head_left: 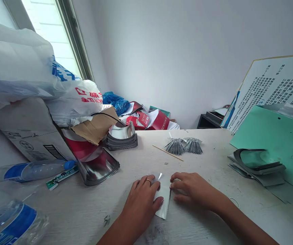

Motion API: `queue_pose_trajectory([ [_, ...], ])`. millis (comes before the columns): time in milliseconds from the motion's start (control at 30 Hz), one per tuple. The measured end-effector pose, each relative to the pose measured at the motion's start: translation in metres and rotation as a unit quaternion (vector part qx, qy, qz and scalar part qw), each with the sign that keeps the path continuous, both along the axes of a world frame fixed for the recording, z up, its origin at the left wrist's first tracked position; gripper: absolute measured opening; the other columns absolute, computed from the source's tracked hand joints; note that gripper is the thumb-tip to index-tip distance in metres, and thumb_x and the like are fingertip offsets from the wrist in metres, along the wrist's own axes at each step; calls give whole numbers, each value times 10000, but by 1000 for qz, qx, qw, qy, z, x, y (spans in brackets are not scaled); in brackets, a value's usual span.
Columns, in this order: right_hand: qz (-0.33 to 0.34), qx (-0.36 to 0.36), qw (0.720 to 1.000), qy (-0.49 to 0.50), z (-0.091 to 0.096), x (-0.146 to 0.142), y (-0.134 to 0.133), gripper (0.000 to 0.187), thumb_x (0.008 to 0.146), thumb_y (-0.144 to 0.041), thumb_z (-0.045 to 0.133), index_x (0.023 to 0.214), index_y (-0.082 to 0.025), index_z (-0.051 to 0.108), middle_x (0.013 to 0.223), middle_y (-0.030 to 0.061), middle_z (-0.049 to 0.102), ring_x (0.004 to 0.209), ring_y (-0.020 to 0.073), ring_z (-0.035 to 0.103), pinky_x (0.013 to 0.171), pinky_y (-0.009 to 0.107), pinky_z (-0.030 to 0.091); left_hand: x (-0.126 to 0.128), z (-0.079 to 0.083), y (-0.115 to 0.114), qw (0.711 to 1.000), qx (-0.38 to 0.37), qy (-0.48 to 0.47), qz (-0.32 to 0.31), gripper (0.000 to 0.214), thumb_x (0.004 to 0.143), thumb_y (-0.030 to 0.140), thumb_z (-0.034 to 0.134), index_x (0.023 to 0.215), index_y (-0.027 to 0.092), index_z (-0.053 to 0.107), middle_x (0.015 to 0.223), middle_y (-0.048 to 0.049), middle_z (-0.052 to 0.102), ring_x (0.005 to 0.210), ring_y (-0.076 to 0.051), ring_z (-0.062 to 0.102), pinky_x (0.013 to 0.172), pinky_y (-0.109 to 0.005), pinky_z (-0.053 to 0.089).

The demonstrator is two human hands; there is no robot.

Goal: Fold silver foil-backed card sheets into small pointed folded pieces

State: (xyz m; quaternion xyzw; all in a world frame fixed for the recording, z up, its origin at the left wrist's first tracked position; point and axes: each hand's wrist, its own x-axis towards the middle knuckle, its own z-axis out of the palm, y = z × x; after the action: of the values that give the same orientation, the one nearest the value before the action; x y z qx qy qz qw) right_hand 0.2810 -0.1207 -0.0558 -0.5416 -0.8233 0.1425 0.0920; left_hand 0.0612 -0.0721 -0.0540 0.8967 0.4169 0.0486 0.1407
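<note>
A clear bottle (17, 221) sits well left of the foil strip (165, 191). The left hand (141, 195), fingers spread, rests on it; the right hand (193, 189), loosely curled, meets its right edge, pinch unclear. Probably light, easily creased: hold the long edges. Beyond it, a stick (168, 153).

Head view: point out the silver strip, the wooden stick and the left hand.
Silver strip (165, 194): head view, middle of its flat upper face.
Wooden stick (167, 152): head view, about halfway along its length.
Left hand (142, 194): head view, back of the hand.
</note>
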Motion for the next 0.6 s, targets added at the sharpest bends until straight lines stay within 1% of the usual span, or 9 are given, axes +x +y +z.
queue_pose_trajectory([
  [167,37,4,999,17,0,-8,-5,237,886,-313,626,1108,-283,704,1217,22,646,938,222,662,808,327,467,-1,-5,0,1000,11,4,3,260,896,289,602,1154,255,618,1412,-76,516,1336,-276,433,1107,-481,333],
  [300,53,-4,997,49,-2,-10,-8,189,854,-300,657,1028,-263,720,1175,9,663,861,178,654,760,286,443,-4,-11,4,1000,-5,-3,-6,263,887,275,631,1149,254,606,1450,-77,484,1391,-282,382,1165,-541,248],
  [400,56,-8,995,79,-5,-8,-7,149,839,-285,675,976,-246,718,1131,3,672,876,169,649,771,272,437,-6,-15,9,999,-28,-12,-19,292,880,251,642,1167,279,597,1501,-59,441,1441,-279,319,1186,-580,187],
  [500,49,2,993,103,-8,-8,-4,165,870,-265,642,1020,-248,707,1085,4,675,910,168,642,805,269,439,-8,-16,13,998,-49,-12,-28,350,887,240,634,1223,321,577,1549,-36,388,1475,-283,258,1189,-608,145],
  [600,44,21,993,104,-12,-12,-2,233,903,-239,589,1109,-272,692,1100,15,659,931,171,632,828,278,442,-7,-15,14,997,-64,-7,-33,388,901,277,625,1273,360,555,1571,-32,356,1491,-289,218,1185,-627,122],
])
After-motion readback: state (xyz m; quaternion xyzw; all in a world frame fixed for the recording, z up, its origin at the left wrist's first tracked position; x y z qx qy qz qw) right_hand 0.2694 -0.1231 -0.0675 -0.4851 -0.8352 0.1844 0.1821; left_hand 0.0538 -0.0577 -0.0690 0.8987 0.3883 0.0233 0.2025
